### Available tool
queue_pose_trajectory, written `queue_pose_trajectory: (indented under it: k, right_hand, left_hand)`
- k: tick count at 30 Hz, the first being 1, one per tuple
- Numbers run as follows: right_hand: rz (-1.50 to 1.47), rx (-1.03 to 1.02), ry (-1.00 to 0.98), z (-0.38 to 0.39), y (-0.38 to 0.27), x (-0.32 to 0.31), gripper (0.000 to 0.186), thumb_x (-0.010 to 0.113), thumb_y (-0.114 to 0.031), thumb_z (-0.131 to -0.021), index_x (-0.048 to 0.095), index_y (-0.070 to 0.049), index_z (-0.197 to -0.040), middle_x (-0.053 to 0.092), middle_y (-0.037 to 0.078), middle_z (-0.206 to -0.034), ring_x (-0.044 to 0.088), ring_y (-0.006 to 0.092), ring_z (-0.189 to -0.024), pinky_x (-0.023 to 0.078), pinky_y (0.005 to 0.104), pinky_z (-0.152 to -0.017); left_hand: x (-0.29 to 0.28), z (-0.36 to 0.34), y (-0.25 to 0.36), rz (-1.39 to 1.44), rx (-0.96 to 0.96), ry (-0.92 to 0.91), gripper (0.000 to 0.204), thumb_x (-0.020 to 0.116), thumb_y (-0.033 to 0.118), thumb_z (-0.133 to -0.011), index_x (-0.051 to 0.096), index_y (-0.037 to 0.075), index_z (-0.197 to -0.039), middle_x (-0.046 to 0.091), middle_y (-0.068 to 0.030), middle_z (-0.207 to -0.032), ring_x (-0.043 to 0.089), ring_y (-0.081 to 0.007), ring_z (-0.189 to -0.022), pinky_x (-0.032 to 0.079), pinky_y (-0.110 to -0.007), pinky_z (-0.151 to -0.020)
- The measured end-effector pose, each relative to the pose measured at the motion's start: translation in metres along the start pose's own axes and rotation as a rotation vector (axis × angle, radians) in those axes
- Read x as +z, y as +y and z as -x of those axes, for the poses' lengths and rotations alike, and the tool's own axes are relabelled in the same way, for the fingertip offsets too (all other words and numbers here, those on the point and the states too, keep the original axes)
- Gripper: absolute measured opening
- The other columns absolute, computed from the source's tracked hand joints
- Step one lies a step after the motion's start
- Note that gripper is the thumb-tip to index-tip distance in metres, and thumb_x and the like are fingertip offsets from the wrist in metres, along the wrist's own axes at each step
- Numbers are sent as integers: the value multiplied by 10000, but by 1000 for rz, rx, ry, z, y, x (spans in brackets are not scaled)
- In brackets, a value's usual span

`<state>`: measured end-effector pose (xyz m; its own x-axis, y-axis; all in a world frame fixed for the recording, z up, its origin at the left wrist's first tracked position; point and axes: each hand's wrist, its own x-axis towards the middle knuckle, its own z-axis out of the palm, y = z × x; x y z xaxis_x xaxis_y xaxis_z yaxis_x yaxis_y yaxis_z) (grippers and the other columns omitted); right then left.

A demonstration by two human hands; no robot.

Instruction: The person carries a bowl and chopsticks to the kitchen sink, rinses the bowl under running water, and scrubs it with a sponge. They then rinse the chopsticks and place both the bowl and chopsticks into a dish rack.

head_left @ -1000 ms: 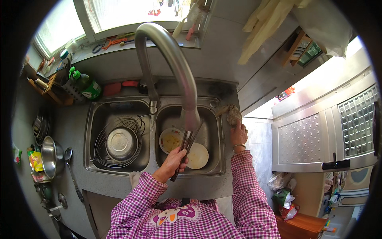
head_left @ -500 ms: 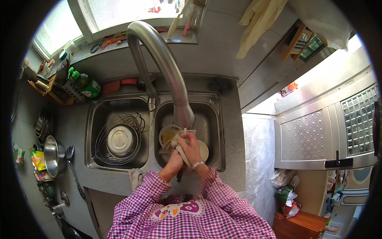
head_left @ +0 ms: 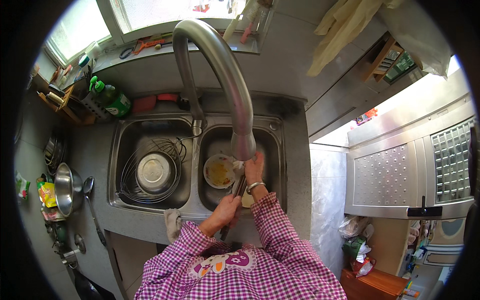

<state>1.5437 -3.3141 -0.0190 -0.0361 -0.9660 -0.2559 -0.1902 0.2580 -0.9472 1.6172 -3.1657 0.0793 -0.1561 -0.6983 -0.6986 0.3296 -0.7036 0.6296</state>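
Observation:
In the right sink basin, my left hand is closed around a bundle of dark chopsticks that slants down past the basin's front edge. My right hand is at their upper end, under the faucet head, its fingers bent round a pale cloth that is mostly hidden. Left of the hands sits a white bowl with some yellowish liquid or residue inside. A second pale dish shows partly beneath my right wrist.
A curved metal faucet arches over the right basin. In the left basin a steel bowl lies upside down inside a wire rack. A rag drapes over the front edge. Leftward are a ladle, a metal bowl and a green pump bottle.
My hands have drawn apart: the right one up and rightward, the left slightly down. The chopsticks and white bowl now show more fully, and less of the cloth shows. The view has shifted slightly.

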Motion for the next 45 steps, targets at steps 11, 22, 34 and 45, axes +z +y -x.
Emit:
queue_pose_trajectory:
  k: [11, 22, 34, 45]
  right_hand:
    - [-526, 211, -316, -22, -7, -61, 477, 559, -104, -796, 434, 0, -1245, 585, 92, -1002, 618, 201, -820, 515, 358, -639]
    - [-378, 216, -316, 19, -21, -2, 122, 525, -30, -809, 550, -40, -928, 579, 48, -805, 552, 129, -677, 465, 266, -583]
    - [74, 184, -84, -3, 6, 3, 133, 594, -98, -767, 609, -12, -868, 621, 113, -848, 575, 191, -717, 461, 318, -651]
    - [-99, 286, -347, 9, -24, -60, 472, 491, -25, -777, 488, -65, -1247, 582, 77, -1041, 576, 179, -858, 499, 316, -744]
  left_hand:
    - [-36, -14, -8, 189, 151, 234, 86, 428, 148, -918, 458, 69, -931, 493, -36, -626, 435, -123, -436, 354, -256, -381]
    - [-6, -13, 9, 166, 50, 50, 81, 401, 135, -895, 440, 64, -903, 459, -32, -612, 389, -124, -421, 339, -299, -369]
    - [-9, 2, 2, 144, -47, -27, 143, 430, 166, -897, 431, 75, -787, 409, -1, -587, 359, -99, -423, 318, -271, -371]
    - [-39, -5, -22, 148, 87, 224, 89, 459, 144, -861, 435, 59, -874, 481, -42, -649, 442, -139, -440, 353, -285, -367]
